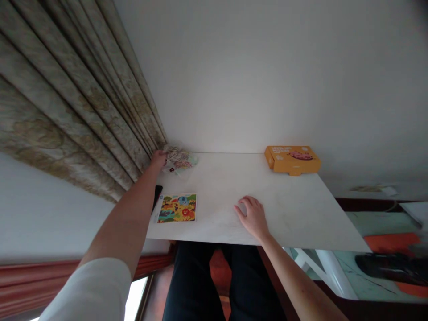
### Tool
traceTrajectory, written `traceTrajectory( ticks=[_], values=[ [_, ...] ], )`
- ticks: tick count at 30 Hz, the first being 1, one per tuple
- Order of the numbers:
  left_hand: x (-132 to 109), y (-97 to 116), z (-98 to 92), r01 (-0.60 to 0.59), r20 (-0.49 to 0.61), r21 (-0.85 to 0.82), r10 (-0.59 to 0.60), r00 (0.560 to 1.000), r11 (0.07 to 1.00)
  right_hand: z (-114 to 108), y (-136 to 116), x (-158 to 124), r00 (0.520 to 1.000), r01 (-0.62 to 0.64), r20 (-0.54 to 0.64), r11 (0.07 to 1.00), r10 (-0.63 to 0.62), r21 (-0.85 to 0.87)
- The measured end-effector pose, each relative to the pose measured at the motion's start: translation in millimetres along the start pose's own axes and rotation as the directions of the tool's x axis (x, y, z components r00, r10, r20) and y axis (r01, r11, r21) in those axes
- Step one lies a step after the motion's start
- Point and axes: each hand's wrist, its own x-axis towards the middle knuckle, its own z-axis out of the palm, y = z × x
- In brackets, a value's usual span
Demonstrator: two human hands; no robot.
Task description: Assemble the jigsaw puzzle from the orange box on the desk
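Observation:
At the far left corner of the white table, my left hand [159,158] is closed on the edge of a clear plastic bag [181,160]. Small multicoloured pieces show through the plastic, too blurred to name. My right hand [253,216] rests on the tabletop right of the middle, fingers loosely curled and thumb apart, holding nothing. A colourful picture card [178,207] with cartoon animals, a lion among them, lies flat near the front left, below the bag. My left forearm passes beside it.
An orange box [294,160] with a pink picture stands at the table's back right, near the wall. A black flat object [157,196] lies at the left edge, partly behind my forearm. A patterned curtain [83,98] hangs along the left side.

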Motion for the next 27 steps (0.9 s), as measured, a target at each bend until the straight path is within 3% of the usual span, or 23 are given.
traceTrajectory(
  ticks=[3,5,8,11,14,16,20,27],
  values=[
    [-3,-3,-4.3,-0.043,-0.012,0.174,0.046,0.999,0.984,-1,-1,0,1.0,-0.001,0.008,1.0,0.001,-0.006],
    [-13,2,-12.1,-0.163,-0.067,0.229,0.183,0.981,0.96,-1,-1,1,1.0,-0.005,0.016,1.0,0.006,-0.011],
    [-49,8,-24.5,-0.456,-0.057,0.339,0.502,0.863,0.823,-2,-2,1,1.0,-0.013,0.027,1.0,0.013,-0.017],
    [-106,-2,-32.6,-0.665,0.177,0.388,0.657,0.733,0.638,-3,-2,2,0.999,-0.018,0.036,1.0,0.019,-0.02],
    [-161,-27,-36.3,-0.767,0.551,0.37,0.541,0.635,0.524,-4,-4,2,0.999,-0.017,0.043,1.0,0.018,-0.024],
    [-183,-43,-37.1,-0.759,0.681,0.388,0.393,0.618,0.522,-5,-5,1,0.999,-0.003,0.049,1.0,0.004,-0.031],
    [-188,-52,-36.6,-0.659,0.738,0.459,0.157,0.656,0.596,-6,-6,-2,0.996,0.056,0.066,0.998,-0.053,-0.041],
    [-171,-29,-27.3,-0.64,0.76,0.515,0.043,0.649,0.57,-4,-4,-5,0.998,0.036,0.059,0.999,-0.034,-0.041]
  ],
)
